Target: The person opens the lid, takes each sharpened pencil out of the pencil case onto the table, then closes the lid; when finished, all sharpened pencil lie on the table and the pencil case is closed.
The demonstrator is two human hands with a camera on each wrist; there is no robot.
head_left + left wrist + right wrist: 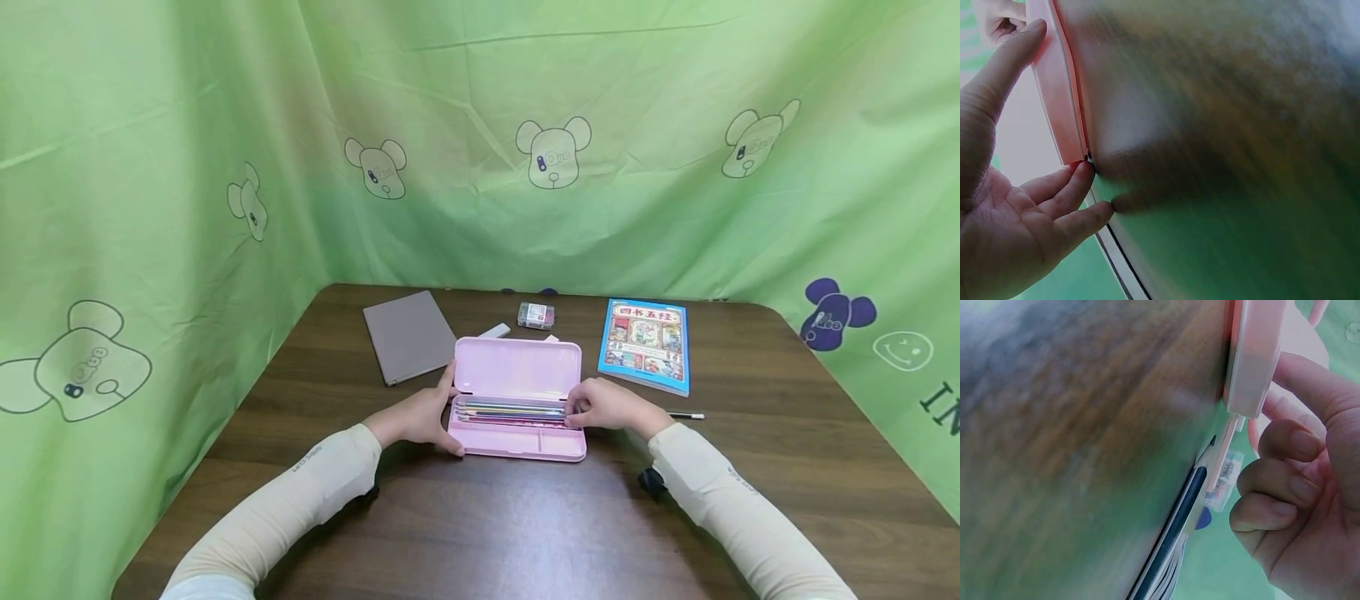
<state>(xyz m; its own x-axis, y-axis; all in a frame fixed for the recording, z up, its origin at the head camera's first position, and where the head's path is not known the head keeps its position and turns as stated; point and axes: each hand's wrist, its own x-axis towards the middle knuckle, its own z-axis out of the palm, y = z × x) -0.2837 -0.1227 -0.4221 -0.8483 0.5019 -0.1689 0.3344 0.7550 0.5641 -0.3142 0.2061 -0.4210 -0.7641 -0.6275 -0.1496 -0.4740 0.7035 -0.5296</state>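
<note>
A pink pencil case (pixel 517 443) lies on the table with its lid (pixel 517 367) raised. Several coloured pencils (pixel 510 411) lie lengthwise in its rear compartment. My left hand (pixel 422 417) spans the case's left end; its thumb touches the front wall and its other fingers rest against the end, spread and nearly straight. At the right end my right hand (pixel 606 406) reaches inside, thumb and index finger down by the pencil ends. The right wrist view shows its other fingers (pixel 1272 509) curled. Whether the fingertips pinch a pencil is hidden. A black pencil (pixel 1188 506) lies on the table beside this hand.
A grey notebook (pixel 410 337) is at the back left, with a white block (pixel 495 331) near it. Behind the lid sits a small clear box (pixel 536 316). A blue-edged book (pixel 645 346) lies at the back right. Green printed cloth (pixel 480 225) hangs behind the table (pixel 510 533).
</note>
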